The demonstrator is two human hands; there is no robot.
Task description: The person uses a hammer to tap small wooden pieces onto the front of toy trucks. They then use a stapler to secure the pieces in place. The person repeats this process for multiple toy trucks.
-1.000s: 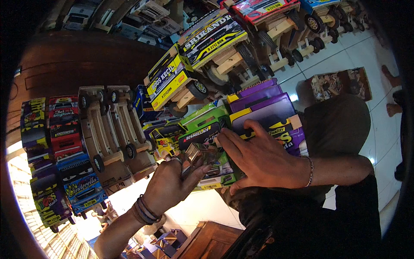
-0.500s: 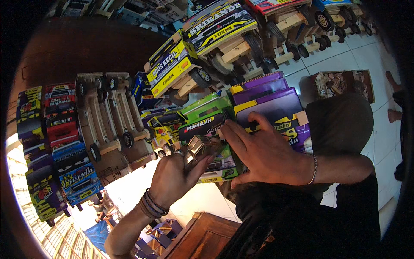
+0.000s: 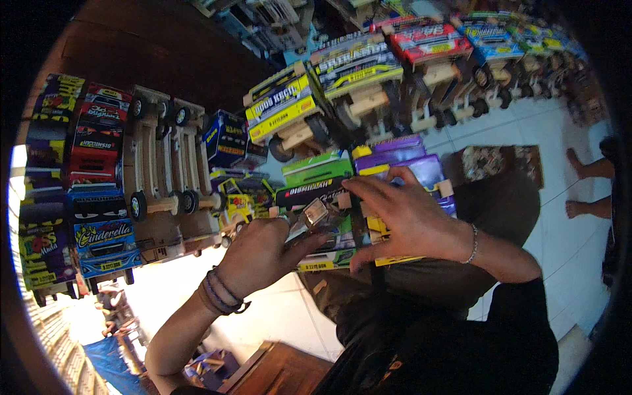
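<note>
A shiny metal hand tool with a boxy end (image 3: 316, 212) is in my left hand (image 3: 260, 250), whose fingers are wrapped round it. The tool lies over a green and black toy truck body (image 3: 316, 172), between my hands. My right hand (image 3: 415, 214) is spread along that body's right side, fingertips near its dark panel and thumb stretched apart toward its near end. A purple and yellow toy body (image 3: 431, 172) lies partly hidden under and beyond my right hand. Small wooden blocks show beside the bodies.
Upturned wooden toy chassis (image 3: 158, 164) lie to the left, beside red (image 3: 99, 138) and blue (image 3: 105, 230) toy trucks. Yellow toy trucks (image 3: 283, 108) and others stand in a row at the far side. A box of scraps (image 3: 503, 164) and another person's bare feet (image 3: 586, 187) are at right.
The whole view has shifted with my head, and the picture is somewhat blurred. My left hand still holds the metal tool, its boxy end now turned more upward. My right hand stays spread at the green body.
</note>
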